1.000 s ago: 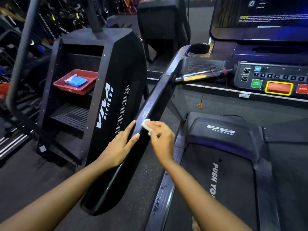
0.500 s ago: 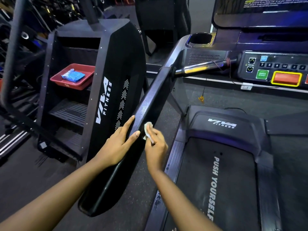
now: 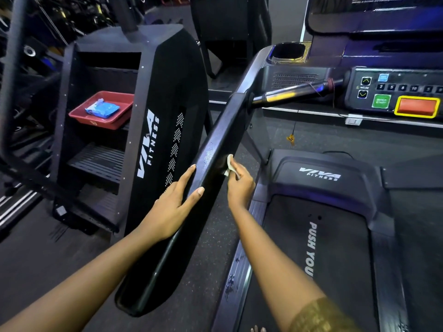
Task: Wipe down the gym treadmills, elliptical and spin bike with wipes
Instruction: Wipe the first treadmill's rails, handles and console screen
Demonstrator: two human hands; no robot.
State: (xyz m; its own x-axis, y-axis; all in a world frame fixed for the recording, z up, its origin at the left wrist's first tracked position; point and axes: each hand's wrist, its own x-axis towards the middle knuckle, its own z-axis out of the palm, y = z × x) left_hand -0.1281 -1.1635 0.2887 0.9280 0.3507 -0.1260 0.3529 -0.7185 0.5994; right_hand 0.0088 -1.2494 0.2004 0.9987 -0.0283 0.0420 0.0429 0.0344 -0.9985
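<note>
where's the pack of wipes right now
In the head view the blue wipes pack lies in the red tray on a step of the black machine, left of the handrail.

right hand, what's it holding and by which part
The right hand pinches a small crumpled white wipe by its lower part, against the long black treadmill handrail.

A black stair climber (image 3: pixel 167 92) marked VIVA FITNESS is seen at the left, standing on speckled rubber flooring (image 3: pixel 213 250). A red tray (image 3: pixel 105 125) is set on one of its upper steps.
</note>
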